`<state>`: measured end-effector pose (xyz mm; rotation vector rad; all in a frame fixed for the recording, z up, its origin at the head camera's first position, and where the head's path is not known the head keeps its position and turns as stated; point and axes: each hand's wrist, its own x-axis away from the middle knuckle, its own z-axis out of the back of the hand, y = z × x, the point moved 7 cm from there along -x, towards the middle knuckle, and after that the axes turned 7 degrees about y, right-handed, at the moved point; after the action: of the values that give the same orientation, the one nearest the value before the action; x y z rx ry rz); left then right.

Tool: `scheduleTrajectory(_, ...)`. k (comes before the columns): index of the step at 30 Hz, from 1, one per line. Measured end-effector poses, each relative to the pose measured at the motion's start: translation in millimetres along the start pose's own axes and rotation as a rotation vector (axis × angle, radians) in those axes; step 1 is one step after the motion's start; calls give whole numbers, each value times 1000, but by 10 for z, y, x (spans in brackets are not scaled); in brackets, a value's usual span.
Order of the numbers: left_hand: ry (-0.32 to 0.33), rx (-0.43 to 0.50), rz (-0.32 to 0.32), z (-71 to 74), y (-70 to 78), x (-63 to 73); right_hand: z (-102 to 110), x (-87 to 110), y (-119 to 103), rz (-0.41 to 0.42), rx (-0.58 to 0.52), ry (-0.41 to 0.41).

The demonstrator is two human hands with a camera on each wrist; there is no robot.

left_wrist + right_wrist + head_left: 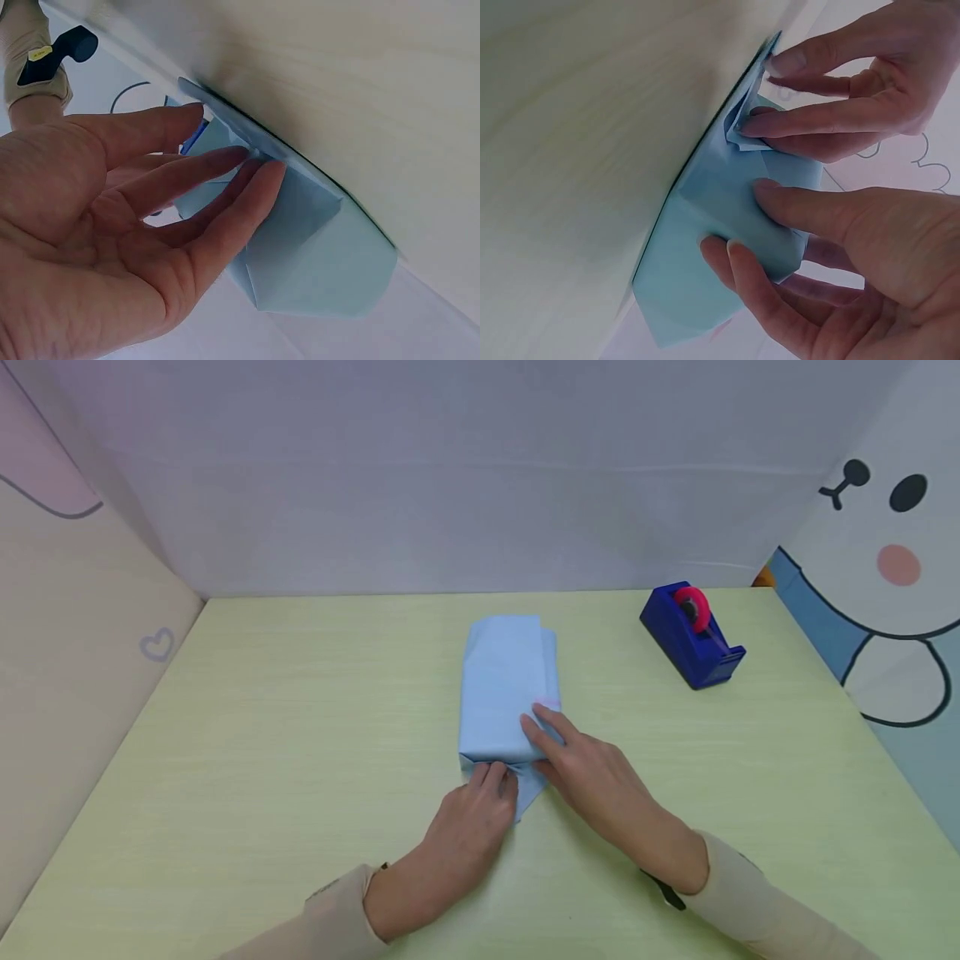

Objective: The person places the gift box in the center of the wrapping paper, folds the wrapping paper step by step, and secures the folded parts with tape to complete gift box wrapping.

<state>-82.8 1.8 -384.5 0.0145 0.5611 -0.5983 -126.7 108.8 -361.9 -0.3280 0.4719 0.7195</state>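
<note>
A flat package wrapped in light blue paper (501, 685) lies on the table, its long sides pointing away from me. At its near end, a pointed paper flap (529, 792) sticks out toward me. My left hand (477, 814) is at this end, its fingertips pressing into the folded paper, the thumb beside the flap in the left wrist view. My right hand (592, 768) holds the package's near right corner. Its fingers lie on the upper face, and its thumb (802, 204) presses the end fold. Whatever the paper encloses is hidden.
A dark blue tape dispenser (693, 639) with a red-cored roll stands at the back right of the pale wooden table (300, 718). A plain backdrop (480, 510) rises along the table's back edge, and printed panels flank both sides.
</note>
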Motion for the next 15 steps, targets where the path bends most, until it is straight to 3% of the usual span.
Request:
scheduleTrajectory(10,0,-75,-40,-6,21,-8,6,-12,0,-1,14,-1)
scheduleTrajectory(15,-24,-30,-89,-15,33,-31,4,-13,1,-5,16,-1)
